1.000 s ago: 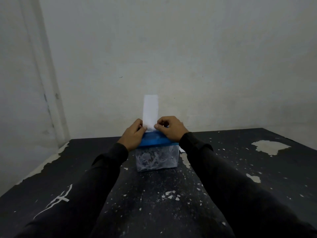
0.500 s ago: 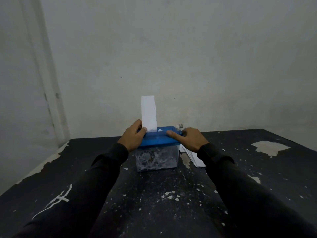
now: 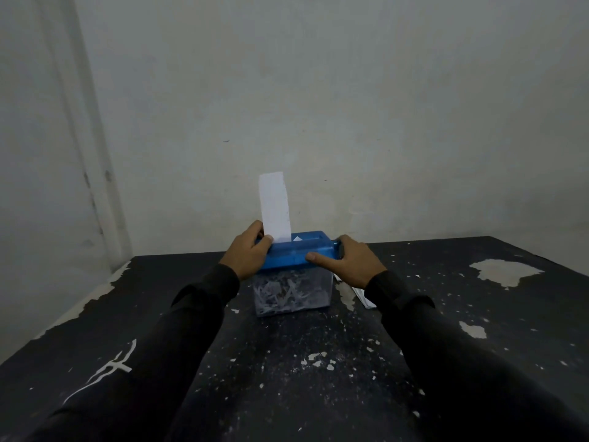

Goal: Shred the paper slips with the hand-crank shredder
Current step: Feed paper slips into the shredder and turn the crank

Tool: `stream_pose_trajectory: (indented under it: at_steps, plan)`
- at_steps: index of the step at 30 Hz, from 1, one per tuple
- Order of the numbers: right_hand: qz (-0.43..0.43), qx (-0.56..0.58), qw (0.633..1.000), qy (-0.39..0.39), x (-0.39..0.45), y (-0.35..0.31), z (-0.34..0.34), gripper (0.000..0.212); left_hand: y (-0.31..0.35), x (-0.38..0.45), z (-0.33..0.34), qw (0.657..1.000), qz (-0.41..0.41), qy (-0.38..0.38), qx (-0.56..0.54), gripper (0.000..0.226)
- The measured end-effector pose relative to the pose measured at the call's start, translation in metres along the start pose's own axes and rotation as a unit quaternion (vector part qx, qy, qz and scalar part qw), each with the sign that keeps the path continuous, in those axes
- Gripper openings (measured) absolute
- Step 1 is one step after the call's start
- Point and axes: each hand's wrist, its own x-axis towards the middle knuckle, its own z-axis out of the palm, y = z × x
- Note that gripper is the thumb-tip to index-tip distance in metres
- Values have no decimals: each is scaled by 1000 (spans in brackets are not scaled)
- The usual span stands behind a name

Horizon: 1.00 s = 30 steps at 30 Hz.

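Left hand (image 3: 247, 255) grips the left end of the shredder (image 3: 294, 255), thumb beside the upright slip (image 3: 274, 207) in its slot; right hand (image 3: 352, 261) wraps the right end at the crank, thumb on the front edge. Shredder stands mid-table (image 3: 318, 378), near the far edge. Spare slips (image 3: 363, 298) lie at 4 o'clock, with bare tabletop toward 6 o'clock.

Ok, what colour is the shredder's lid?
Blue: the shredder lid sits on a clear bin, seen in the head view.

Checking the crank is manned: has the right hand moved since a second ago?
Yes. The right hand left the white paper slip for the blue shredder lid's right end.
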Motion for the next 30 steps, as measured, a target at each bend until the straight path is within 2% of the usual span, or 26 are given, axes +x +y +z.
stream_pose_trajectory:
  at_steps: [2, 4, 6, 7, 9, 11, 13, 16, 17, 18, 20, 21, 22, 24, 26, 30]
  plan:
    - [3, -46, 998, 38, 0, -5, -2, 94, -1, -1, 0, 1000, -3, 2, -6, 29]
    - [11, -69, 996, 49, 1, -10, -8, 97, -1, -2, 0, 999, -11, -5, -32, 47]
    - [23, -21, 998, 54, 4, -13, -17, 89, 0, -1, -2, 999, -19, -15, -44, 63]
    - [37, 50, 996, 60, 7, -15, -23, 78, 0, 0, -3, 999, -23, -23, -42, 67]
    - [74, 230, 969, 51, 13, -18, -38, 46, -1, 3, -5, 998, -28, -42, -40, 79]
    - [88, 326, 941, 25, 15, -24, -51, 16, 0, 3, -7, 997, -29, -48, -48, 90]
    - [91, 359, 928, 29, 17, -24, -52, 14, -1, 2, -7, 998, -18, -47, -48, 84]
    - [114, 396, 908, 79, 19, -4, -40, 36, -4, 3, -4, 999, -17, -31, -33, 39]
    - [117, 367, 917, 109, 19, 9, -33, 40, -4, 4, -5, 999, -25, -24, -23, 30]
    - [112, 302, 936, 140, 20, 23, -27, 39, -3, 5, -6, 999, -31, -22, -14, 32]
    - [118, 105, 977, 144, 22, 57, -13, 32, -1, 5, -9, 999, -37, -28, 7, 50]
    - [153, 13, 983, 99, 22, 70, -7, 29, 0, 6, -10, 999, -31, -31, 16, 54]
    - [202, -65, 976, 44, 21, 80, -1, 37, 2, 6, -11, 999, -25, -34, 21, 54]
    - [269, -175, 946, -42, 22, 96, 8, 68, 4, 6, -10, 999, -21, -34, 23, 49]
    - [284, -184, 940, -52, 23, 101, 11, 80, 5, 6, -9, 999, -25, -36, 16, 46]
    - [297, -116, 947, -25, 24, 98, 8, 82, 5, 7, -5, 1000, -15, -11, -6, 26]
